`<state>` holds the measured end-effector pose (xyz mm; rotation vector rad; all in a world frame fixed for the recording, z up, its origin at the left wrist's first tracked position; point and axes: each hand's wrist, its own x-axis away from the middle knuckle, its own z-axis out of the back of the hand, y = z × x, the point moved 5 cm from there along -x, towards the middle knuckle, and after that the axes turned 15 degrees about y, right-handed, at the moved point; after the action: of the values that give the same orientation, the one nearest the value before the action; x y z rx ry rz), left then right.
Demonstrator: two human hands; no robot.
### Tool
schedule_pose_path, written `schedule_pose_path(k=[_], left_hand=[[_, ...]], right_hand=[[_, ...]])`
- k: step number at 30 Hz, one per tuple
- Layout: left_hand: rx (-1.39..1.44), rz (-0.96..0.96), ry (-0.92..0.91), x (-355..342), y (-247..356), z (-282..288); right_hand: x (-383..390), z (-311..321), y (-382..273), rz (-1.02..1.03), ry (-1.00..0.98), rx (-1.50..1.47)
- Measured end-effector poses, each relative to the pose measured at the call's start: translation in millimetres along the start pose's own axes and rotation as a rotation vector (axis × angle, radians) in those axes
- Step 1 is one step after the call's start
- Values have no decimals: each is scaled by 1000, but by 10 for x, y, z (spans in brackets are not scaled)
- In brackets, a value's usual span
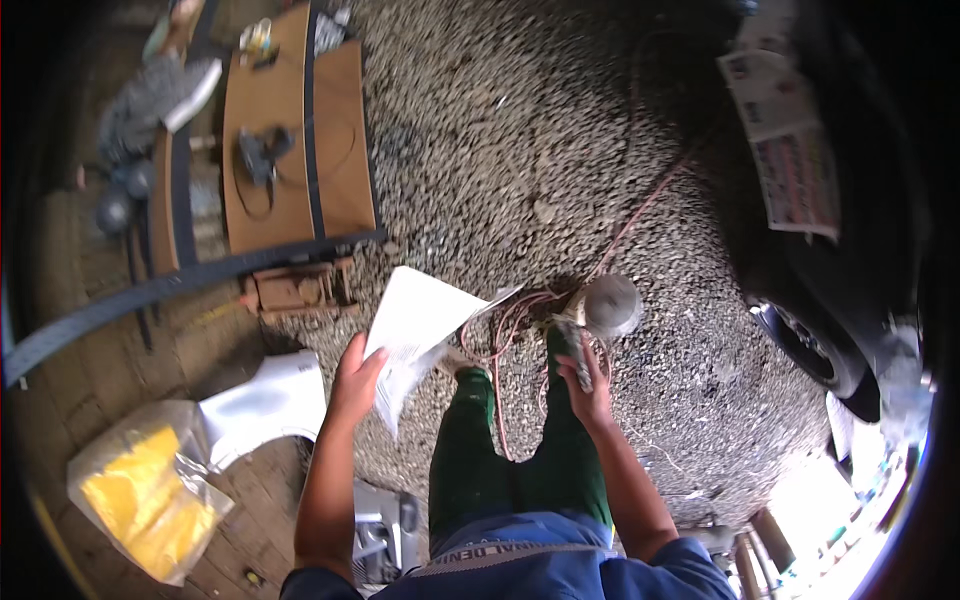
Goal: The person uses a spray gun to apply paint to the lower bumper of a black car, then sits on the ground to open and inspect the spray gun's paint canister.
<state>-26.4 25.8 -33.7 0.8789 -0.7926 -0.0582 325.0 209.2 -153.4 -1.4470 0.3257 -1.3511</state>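
Observation:
My left hand (355,375) grips white sheets of paper (410,310), which fan out above it with a thinner, crumpled sheet hanging below. My right hand (585,390) is closed on a narrow, mottled grey object (575,345), held upright over my right leg; what it is exactly I cannot make out. Just beyond it is a round, dull grey container (612,305), with a pale part at its left. A coiled pink hose (515,315) lies on the gravel around my feet and runs off toward the upper right.
Left: brown panels with dark strips (265,190), a rusty jack (300,290), a long dark rail (160,290), a white body panel (260,410) and a bagged yellow item (140,490) on paving. Right: a dark vehicle with a wheel (805,340) and taped paper (790,170).

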Motion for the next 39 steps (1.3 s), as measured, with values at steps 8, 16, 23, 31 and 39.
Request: schedule_pose_path(k=[8,16,23,31,39], left_hand=[[950,29,85,1762,1819,-740],[971,-191,-138,2439,3108,-1709],[1137,-146,-305,2578,3745,-2199],[1202,-473,-966,2133,4349,-2528],[294,-74,-1272,979,4244,-4106]], right_hand=[[297,1108,-2581,350,-128,-100],[700,2095,-3537,381,-164,-434],[755,2544,-3692,398,-95,-494],[1069,2892,-3825,397,168,-538],[1552,3145,-4182,370,728,-599]])
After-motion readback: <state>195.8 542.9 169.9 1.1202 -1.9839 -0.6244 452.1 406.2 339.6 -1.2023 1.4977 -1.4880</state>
